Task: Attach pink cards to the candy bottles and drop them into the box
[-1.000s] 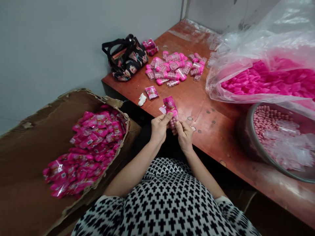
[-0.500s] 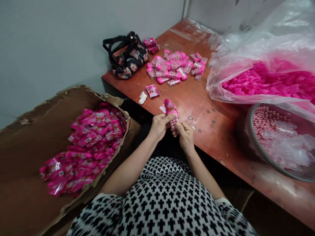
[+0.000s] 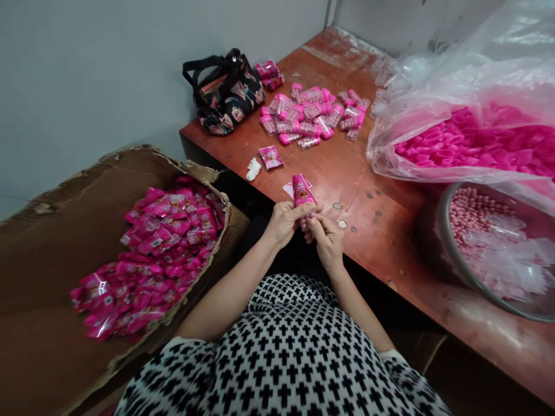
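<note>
A pink printed wrapper (image 3: 302,190) stands up between my hands at the table's near edge, around a clear tube of pink beads (image 3: 307,230). My left hand (image 3: 284,222) is closed on the wrapper and the tube from the left, its thumb across the front. From the right, my right hand (image 3: 328,240) pinches the lower, bead-filled end. Just behind the wrapper lies a flat printed piece (image 3: 288,188). A small pink packet (image 3: 271,157) and a crumpled white scrap (image 3: 253,169) rest on the table beyond my left hand.
Bead-filled tubes with pink caps (image 3: 310,112) lie on the red table (image 3: 359,214), near a floral handbag (image 3: 234,101). At right are a plastic bag of pink caps (image 3: 472,141) and a grey tub (image 3: 442,231) of beads. A torn carton (image 3: 52,277) holds pink packets.
My left thumb has moved across the tube toward my right hand, covering more of the beads. The wrapper stands more upright. The whole view has shifted slightly.
</note>
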A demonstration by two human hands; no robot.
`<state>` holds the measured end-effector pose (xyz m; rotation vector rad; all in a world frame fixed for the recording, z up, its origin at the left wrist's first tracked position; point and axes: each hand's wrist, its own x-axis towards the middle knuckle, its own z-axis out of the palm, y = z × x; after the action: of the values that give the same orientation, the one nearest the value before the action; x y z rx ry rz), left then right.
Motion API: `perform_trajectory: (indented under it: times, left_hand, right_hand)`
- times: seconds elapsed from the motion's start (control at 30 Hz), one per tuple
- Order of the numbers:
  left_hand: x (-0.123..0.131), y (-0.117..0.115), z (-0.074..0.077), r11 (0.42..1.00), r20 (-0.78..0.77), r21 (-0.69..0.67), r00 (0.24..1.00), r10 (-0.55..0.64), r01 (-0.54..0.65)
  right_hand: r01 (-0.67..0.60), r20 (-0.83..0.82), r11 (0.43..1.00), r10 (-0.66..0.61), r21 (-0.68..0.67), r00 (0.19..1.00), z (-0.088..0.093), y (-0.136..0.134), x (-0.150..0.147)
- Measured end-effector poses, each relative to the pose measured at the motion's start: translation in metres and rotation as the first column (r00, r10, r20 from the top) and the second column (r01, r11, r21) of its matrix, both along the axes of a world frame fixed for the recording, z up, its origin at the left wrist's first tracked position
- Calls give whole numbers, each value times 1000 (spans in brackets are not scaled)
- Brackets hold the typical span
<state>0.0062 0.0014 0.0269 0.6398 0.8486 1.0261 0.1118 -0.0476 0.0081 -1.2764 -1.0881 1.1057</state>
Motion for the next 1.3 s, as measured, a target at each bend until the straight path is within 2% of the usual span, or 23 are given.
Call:
perform_trajectory:
  times: [0.1, 0.17, 0.23, 0.33, 0.43, 0.5, 0.57, 0.67, 0.77, 0.83, 0.93, 1.03, 1.17, 1.3]
  left_hand:
    - [-2, -5, 0, 1000, -28, 15, 999, -22, 22]
    - [-2, -9, 2, 999, -31, 33, 999, 26, -25]
    - [1, -12, 4, 995, 22, 41, 995, 93, -94]
    - [6, -13, 4, 989, 125, 5, 982, 144, -146]
    - [9, -9, 1, 987, 116, -51, 981, 156, -151]
    - [9, -5, -1, 989, 81, -68, 987, 139, -134]
    - [6, -2, -2, 995, 42, -47, 995, 87, -85]
    - [1, 1, 2, 999, -17, -3, 999, -45, 45]
    - [-3, -1, 6, 991, -43, 8, 990, -132, 132]
    - [-4, -4, 7, 994, -21, 37, 994, -106, 107]
    - [-1, -10, 8, 998, 93, 59, 995, -31, 26]
    - [4, -14, 8, 998, 166, 49, 986, 26, -34]
    - [12, -17, 3, 985, 110, 61, 982, 156, -164]
    - [16, -24, -1, 970, 53, 67, 972, 230, -233]
  right_hand:
    - [6, -165, 998, -16, -65, 986, 0, -1, -2]
    - [1, -173, 997, -14, -76, 985, 1, 0, 0]
    - [9, -85, 998, -14, -54, 996, 2, 1, 3]
    - [25, 172, 999, -30, 31, 985, 4, 2, 7]
    - [11, 380, 990, -66, 144, 923, 6, 1, 7]
    - [15, 407, 985, -85, 172, 909, 6, 0, 6]
    - [25, 316, 991, -67, 135, 946, 6, -2, 3]
    - [21, -5, 1000, -21, 0, 1000, 8, -5, -2]
    - [11, -269, 995, -38, -101, 962, 9, -6, -5]
    - [17, -338, 991, -60, -129, 939, 8, -3, -4]
    - [18, -338, 992, -60, -126, 939, 7, 1, -1]
    - [25, -244, 996, -45, -86, 969, 9, 3, 1]
    - [128, -47, 991, -129, -22, 990, 13, -2, -1]
    - [136, -22, 991, -136, -3, 990, 14, -5, -3]
